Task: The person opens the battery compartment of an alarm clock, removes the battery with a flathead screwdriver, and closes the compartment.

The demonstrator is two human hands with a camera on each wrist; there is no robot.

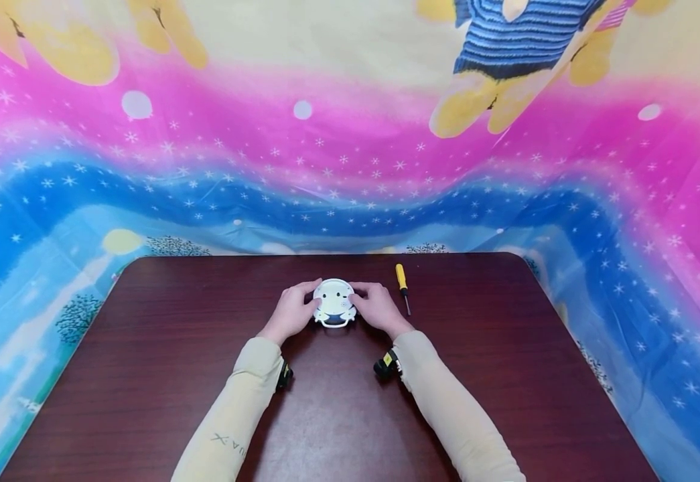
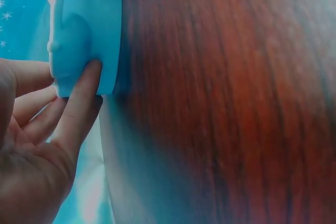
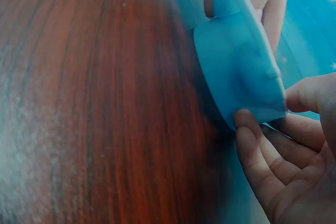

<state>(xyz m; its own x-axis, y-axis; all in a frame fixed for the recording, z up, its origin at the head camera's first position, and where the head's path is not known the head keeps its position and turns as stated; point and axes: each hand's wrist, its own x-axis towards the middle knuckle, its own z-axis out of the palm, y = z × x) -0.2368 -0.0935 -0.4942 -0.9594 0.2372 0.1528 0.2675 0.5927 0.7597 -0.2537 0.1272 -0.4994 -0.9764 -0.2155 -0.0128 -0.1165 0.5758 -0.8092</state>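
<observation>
A round white case with a cartoon animal face point(image 1: 333, 298) is in the middle of the table's far part, face up, a curved loop on the side nearest me. Its left edge is gripped by my left hand point(image 1: 292, 309), thumb at the face rim and fingers along the side wall. My right hand point(image 1: 378, 308) grips the opposite edge the same way. Both wrist views show the thick, smooth side wall of the case point(image 2: 100, 30) between thumb and fingers. Its base lies at or just above the tabletop; I cannot tell which.
A screwdriver point(image 1: 401, 278) with a yellow handle lies right of my right hand, its tip toward me. The dark reddish wooden table point(image 1: 163, 375) has rounded far corners. Behind it hangs a printed cloth point(image 1: 350, 161). Dark wrist cameras point(image 1: 388, 363) sit at both cuffs.
</observation>
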